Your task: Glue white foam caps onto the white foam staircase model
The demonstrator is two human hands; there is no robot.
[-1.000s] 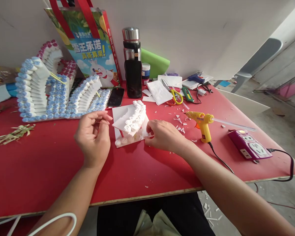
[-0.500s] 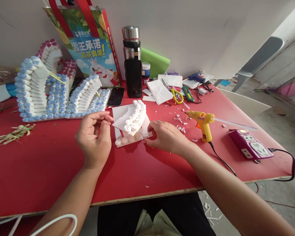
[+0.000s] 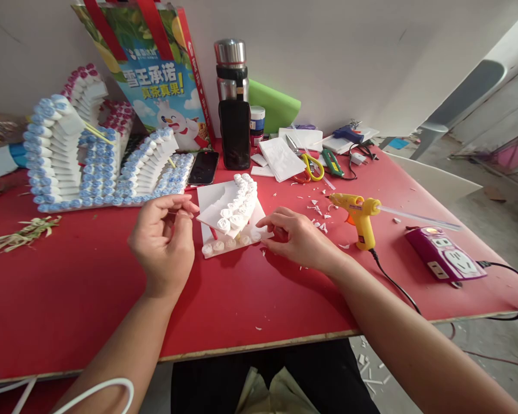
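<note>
Right hand point(image 3: 300, 238) eased rightward, fingers apart; white rosette arc point(image 3: 240, 206) runs away, slightly right.

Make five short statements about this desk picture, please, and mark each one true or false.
1. The grip of the right hand is at the right side of the white base. True.
2. The left hand holds the glue gun. False: the glue gun rests on the red table.
3. A row of small flowers runs along the near edge of the base. True.
4. The purple socket box is left of the glue gun. False: the socket box is right of it.
5. The flask stands right of the bag. True.
</note>
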